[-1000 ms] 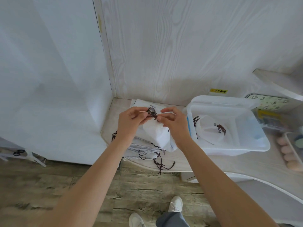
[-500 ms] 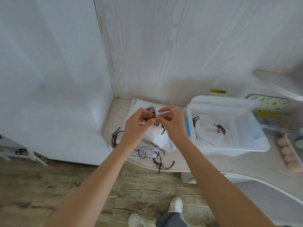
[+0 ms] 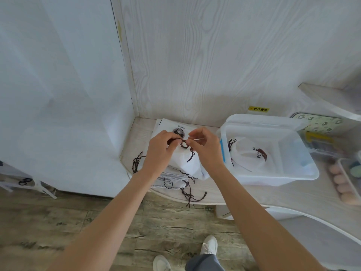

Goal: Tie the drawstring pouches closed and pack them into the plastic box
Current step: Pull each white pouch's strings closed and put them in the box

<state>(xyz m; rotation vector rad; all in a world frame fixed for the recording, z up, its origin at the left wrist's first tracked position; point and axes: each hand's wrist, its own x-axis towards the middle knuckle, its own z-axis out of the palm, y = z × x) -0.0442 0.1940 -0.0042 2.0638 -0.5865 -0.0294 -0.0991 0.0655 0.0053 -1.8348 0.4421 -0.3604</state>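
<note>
both hands work at the neck of a white pouch (image 3: 185,163) lifted just above the stack of flat pouches (image 3: 172,178) on the worktop (image 3: 273,194). the left hand (image 3: 159,149) has a narrow grip, pinching the dark drawstring (image 3: 183,144); the right hand (image 3: 205,148) pinches its other side, it seems, though the fingertips are small here. just right stands the plastic box (image 3: 277,177), with one pouch (image 3: 248,155) lying inside it.

Plastic box (image 3: 304,174) open-topped just right of hands, wall close behind, pouch stack (image 3: 172,178) beneath
</note>
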